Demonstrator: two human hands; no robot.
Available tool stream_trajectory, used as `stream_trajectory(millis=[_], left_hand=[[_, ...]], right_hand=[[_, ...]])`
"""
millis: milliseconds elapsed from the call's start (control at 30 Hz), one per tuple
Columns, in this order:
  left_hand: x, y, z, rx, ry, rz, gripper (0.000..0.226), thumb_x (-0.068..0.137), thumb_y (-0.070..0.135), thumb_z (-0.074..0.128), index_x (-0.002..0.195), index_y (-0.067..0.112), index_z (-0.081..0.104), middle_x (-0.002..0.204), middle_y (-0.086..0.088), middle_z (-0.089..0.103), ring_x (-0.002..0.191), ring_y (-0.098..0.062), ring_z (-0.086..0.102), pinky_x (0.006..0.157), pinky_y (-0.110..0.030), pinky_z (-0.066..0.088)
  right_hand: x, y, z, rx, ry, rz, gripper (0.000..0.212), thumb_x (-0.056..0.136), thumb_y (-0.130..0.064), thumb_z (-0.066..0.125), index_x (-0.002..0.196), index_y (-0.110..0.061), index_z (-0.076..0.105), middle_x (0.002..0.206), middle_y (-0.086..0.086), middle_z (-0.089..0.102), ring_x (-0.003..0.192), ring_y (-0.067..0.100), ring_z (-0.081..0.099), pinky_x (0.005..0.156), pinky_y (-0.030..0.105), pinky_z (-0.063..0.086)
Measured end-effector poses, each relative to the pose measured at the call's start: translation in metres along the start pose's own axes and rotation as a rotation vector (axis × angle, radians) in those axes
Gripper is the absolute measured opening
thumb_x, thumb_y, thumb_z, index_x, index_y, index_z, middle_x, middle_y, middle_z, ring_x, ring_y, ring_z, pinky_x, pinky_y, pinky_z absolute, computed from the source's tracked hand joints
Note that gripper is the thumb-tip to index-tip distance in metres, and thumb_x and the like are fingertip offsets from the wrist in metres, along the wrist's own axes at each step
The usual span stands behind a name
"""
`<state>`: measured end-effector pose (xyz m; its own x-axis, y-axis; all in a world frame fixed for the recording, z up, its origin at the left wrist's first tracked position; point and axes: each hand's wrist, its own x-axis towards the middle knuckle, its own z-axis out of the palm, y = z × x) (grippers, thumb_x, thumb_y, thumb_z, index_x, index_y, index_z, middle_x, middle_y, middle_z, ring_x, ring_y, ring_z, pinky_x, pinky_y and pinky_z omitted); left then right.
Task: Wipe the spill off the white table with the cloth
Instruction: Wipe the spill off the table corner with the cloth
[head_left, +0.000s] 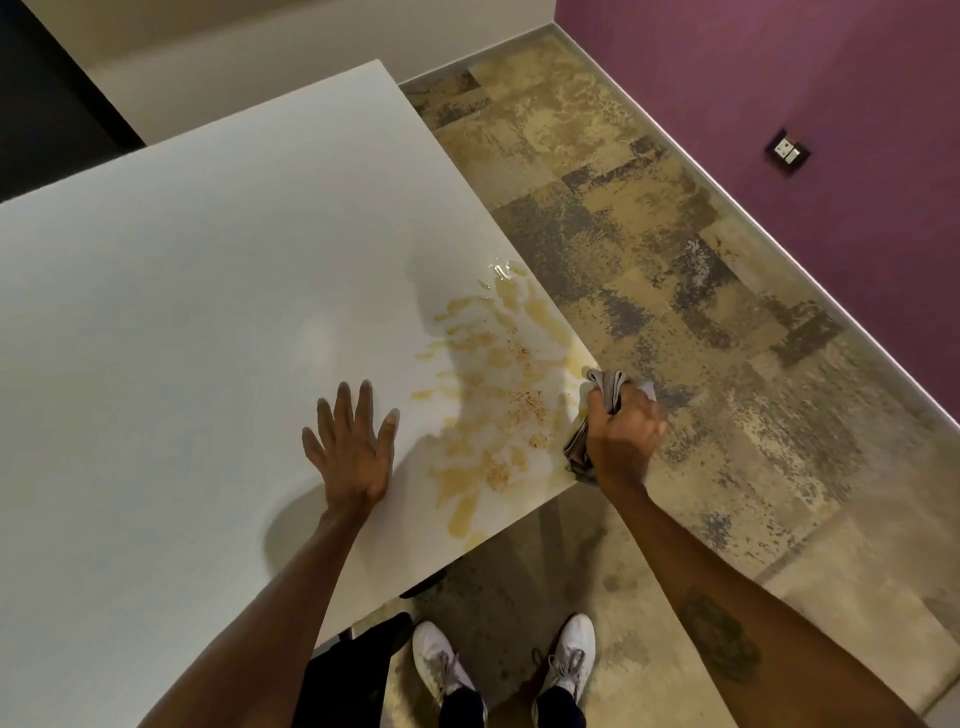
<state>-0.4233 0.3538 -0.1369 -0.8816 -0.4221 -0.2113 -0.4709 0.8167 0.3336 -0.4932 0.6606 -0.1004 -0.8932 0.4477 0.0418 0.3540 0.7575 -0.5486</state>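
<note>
Patchy tan-grey carpet (649, 218) underfoot, purple wall (779, 78) beyond; white shoes (441, 665) nearest, just off the table (182, 312) corner. Left hand (353, 447) flat on the table beside the spill (493, 395), fingers (363, 405) spread apart, gripping nothing. Right hand (626, 431) at the table's edge on the spill's other side, fisted tight on bunched grey cloth (605, 389). Yellow-brown streaks smeared from near corner along that edge, clear wet puddle at far end.
</note>
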Motion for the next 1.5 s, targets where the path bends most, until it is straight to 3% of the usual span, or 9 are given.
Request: stream_trajectory(millis=[133, 267, 367, 467, 600, 867, 1033, 1367, 1500], left_hand=[[0.001, -0.006, 0.012, 0.094, 0.016, 0.051, 0.069, 0.104, 0.065, 0.014, 0.162, 0.030, 0.019, 0.173, -0.003, 0.010, 0.160, -0.032, 0.006, 0.126, -0.061, 0.002], [0.006, -0.009, 0.022, 0.214, 0.097, 0.043, 0.068, 0.105, 0.063, 0.020, 0.163, 0.026, 0.022, 0.171, -0.005, 0.018, 0.159, -0.030, 0.017, 0.125, -0.056, 0.016], [0.009, -0.011, 0.026, 0.192, 0.102, 0.051, 0.072, 0.102, 0.068, 0.012, 0.163, 0.031, 0.016, 0.173, 0.001, 0.012, 0.161, -0.026, 0.009, 0.127, -0.053, 0.005], [0.008, -0.010, 0.024, 0.206, 0.097, 0.063, 0.073, 0.101, 0.067, 0.008, 0.164, 0.030, 0.013, 0.173, 0.002, 0.006, 0.161, -0.026, 0.005, 0.128, -0.054, 0.005], [0.005, -0.003, 0.016, 0.196, 0.068, 0.053, 0.077, 0.099, 0.066, 0.006, 0.164, 0.026, 0.013, 0.174, 0.000, 0.004, 0.161, -0.028, 0.003, 0.128, -0.057, 0.006], [0.006, -0.002, 0.009, 0.169, 0.047, 0.067, 0.078, 0.099, 0.065, 0.016, 0.164, 0.023, 0.015, 0.173, 0.001, 0.004, 0.161, -0.025, -0.004, 0.128, -0.057, 0.003], [0.008, -0.006, 0.015, 0.149, 0.071, 0.076, 0.075, 0.100, 0.066, 0.018, 0.164, 0.025, 0.018, 0.173, 0.004, 0.005, 0.161, -0.024, -0.003, 0.128, -0.058, 0.005], [0.011, -0.013, 0.022, 0.151, 0.174, 0.103, 0.071, 0.101, 0.065, 0.027, 0.161, 0.026, 0.030, 0.172, 0.003, 0.017, 0.161, -0.026, 0.010, 0.128, -0.056, 0.011], [0.009, -0.012, 0.020, 0.130, 0.161, 0.089, 0.069, 0.101, 0.064, 0.026, 0.161, 0.029, 0.030, 0.171, 0.005, 0.018, 0.161, -0.025, 0.009, 0.127, -0.056, 0.013]], right_hand=[[0.004, 0.004, 0.011, -0.006, 0.011, 0.024, 0.038, 0.081, -0.036, 0.062, 0.091, 0.000, 0.067, 0.090, 0.019, 0.070, 0.092, 0.036, 0.061, 0.093, 0.056, 0.043], [0.015, 0.001, 0.020, 0.010, -0.063, 0.056, 0.032, 0.084, -0.038, 0.057, 0.074, -0.007, 0.052, 0.078, 0.010, 0.055, 0.090, 0.036, 0.056, 0.097, 0.058, 0.039], [0.017, -0.001, 0.023, 0.038, -0.017, 0.009, 0.025, 0.083, -0.026, 0.063, 0.076, -0.005, 0.052, 0.084, 0.013, 0.056, 0.089, 0.038, 0.057, 0.098, 0.063, 0.037], [0.017, -0.007, 0.022, 0.049, -0.038, -0.036, 0.024, 0.082, -0.030, 0.059, 0.075, -0.012, 0.044, 0.081, 0.005, 0.046, 0.086, 0.038, 0.055, 0.096, 0.062, 0.038], [0.031, -0.014, 0.032, 0.097, -0.094, -0.083, 0.032, 0.086, -0.029, 0.064, 0.076, -0.017, 0.036, 0.083, -0.001, 0.039, 0.085, 0.038, 0.052, 0.089, 0.054, 0.040], [0.090, -0.085, 0.084, 0.195, -0.106, -0.171, 0.029, 0.085, -0.031, 0.066, 0.073, -0.021, 0.040, 0.076, -0.007, 0.043, 0.087, 0.031, 0.054, 0.090, 0.047, 0.038], [0.125, -0.123, 0.111, 0.259, -0.144, -0.231, 0.023, 0.082, -0.028, 0.062, 0.073, -0.018, 0.042, 0.077, 0.005, 0.053, 0.087, 0.031, 0.053, 0.088, 0.044, 0.037], [0.166, -0.162, 0.145, 0.215, -0.231, -0.538, 0.028, 0.080, -0.038, 0.064, 0.070, -0.016, 0.048, 0.074, 0.002, 0.050, 0.081, 0.030, 0.054, 0.087, 0.044, 0.041], [0.154, -0.158, 0.143, 0.042, -0.083, -0.542, 0.035, 0.077, -0.045, 0.063, 0.085, -0.011, 0.061, 0.097, 0.010, 0.061, 0.096, 0.032, 0.055, 0.088, 0.044, 0.040]])
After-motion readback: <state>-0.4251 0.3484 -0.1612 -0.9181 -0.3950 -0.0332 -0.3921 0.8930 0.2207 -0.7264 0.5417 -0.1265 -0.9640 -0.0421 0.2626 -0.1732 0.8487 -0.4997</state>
